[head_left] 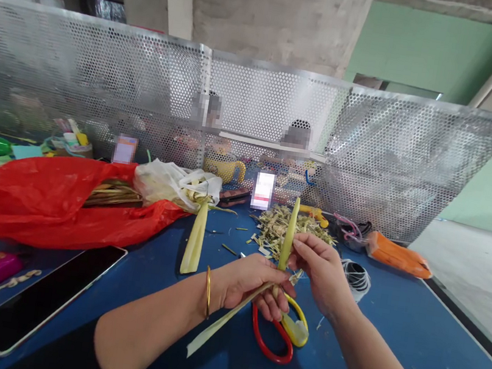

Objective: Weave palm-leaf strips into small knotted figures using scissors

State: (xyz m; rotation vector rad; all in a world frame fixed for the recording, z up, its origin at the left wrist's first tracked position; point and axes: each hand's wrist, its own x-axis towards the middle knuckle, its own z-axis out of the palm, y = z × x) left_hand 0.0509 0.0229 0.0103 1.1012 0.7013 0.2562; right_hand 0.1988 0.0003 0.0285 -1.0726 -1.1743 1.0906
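Observation:
My left hand (254, 281), a gold bangle at its wrist, is closed on a folded pale-green leaf strip (289, 231) that looks like corn husk. The strip's pointed end stands upright above the fingers. A long, dry-looking tail (215, 331) of similar strip hangs from the same hand toward the lower left. My right hand (319, 269) pinches the upright part's right edge between thumb and fingers. Below both hands lies a pair of scissors with red and yellow handles (269, 356), its blades mostly hidden by my left hand.
Beyond my hands are a heap of cut scraps (274, 229), a spool of grey cord (356, 278) and an orange packet (397, 254). To the left lie a loose husk piece (193, 241), a red plastic bag (49, 204) and a phone (47, 296). A perforated metal screen (268, 98) borders the back.

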